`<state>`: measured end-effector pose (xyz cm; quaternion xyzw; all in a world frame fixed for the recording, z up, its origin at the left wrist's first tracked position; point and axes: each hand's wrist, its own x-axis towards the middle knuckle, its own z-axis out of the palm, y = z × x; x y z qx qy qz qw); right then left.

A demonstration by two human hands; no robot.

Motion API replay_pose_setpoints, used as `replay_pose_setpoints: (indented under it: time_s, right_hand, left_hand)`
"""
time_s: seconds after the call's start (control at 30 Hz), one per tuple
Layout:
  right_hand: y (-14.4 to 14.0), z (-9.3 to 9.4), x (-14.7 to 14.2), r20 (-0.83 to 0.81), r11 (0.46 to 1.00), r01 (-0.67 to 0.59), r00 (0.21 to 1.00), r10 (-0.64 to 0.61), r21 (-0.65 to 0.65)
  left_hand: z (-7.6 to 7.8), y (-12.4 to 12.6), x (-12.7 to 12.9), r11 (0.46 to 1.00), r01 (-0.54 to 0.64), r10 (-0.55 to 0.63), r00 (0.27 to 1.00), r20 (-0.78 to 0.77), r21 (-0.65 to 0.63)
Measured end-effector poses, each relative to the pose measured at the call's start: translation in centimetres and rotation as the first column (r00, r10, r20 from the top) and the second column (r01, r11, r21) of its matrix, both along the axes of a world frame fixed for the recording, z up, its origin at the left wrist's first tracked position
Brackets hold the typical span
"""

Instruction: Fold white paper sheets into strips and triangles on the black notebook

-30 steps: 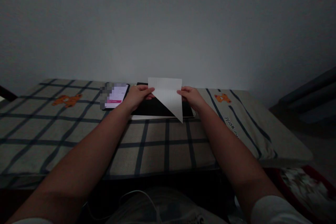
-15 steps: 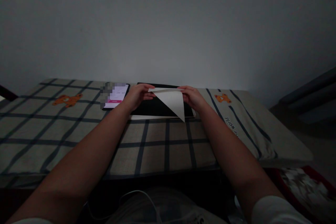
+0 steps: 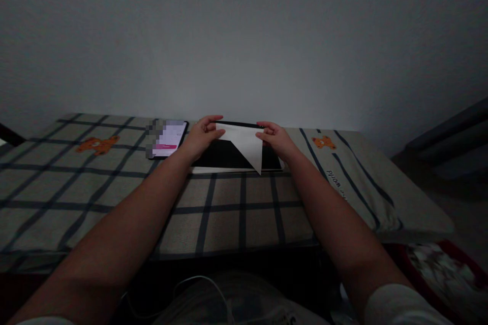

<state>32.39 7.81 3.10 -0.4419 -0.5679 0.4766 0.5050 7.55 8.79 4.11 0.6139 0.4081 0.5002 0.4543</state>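
Note:
A folded piece of white paper (image 3: 246, 143) is held up between my two hands, with one pointed corner hanging down toward me. My left hand (image 3: 204, 137) pinches its upper left end between thumb and fingers. At the upper right end, my right hand (image 3: 275, 138) grips it the same way. Beneath the paper lies a flat black board or folder (image 3: 217, 156), with a white edge showing along its near side. My hands and the paper cover part of it.
Left of my left hand lies a tablet or phone (image 3: 170, 139) with its screen lit. A checked cloth (image 3: 224, 213) with bear prints covers the table against the wall (image 3: 244, 40). At lower right stands a red container (image 3: 446, 274) with crumpled white stuff. A white cable (image 3: 202, 278) hangs below.
The paper's top part has tipped so more of its face shows, and its hanging corner has shifted slightly left. Both thumbs now lie on its near face.

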Motion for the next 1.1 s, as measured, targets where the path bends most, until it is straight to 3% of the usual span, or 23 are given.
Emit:
replay_pose_setpoints:
  time_s: [0.13, 0.4, 0.77, 1.1]
  right_hand:
    - [-0.02, -0.02, -0.16, -0.021, 0.995, -0.065, 0.998, 0.063, -0.081]
    - [-0.29, 0.22, -0.47, -0.06, 0.996, -0.057, 0.997, 0.053, -0.065]
    - [-0.3, 0.29, -0.57, -0.112, 0.981, -0.137, 0.986, 0.122, -0.136]
    - [-0.74, 0.94, -0.98, -0.115, 0.984, -0.111, 0.989, 0.095, -0.143]
  left_hand:
    - [0.13, -0.05, 0.25, 0.998, 0.029, -0.024, 0.995, 0.1, -0.05]
    - [-0.74, 0.35, 0.73, 0.955, 0.11, -0.067, 0.985, 0.158, -0.277]
    - [-0.44, 0.12, 0.62, 0.971, 0.104, -0.067, 0.982, 0.175, -0.214]
    - [-0.13, -0.28, 0.76, 0.971, 0.099, -0.056, 0.979, 0.198, -0.216]
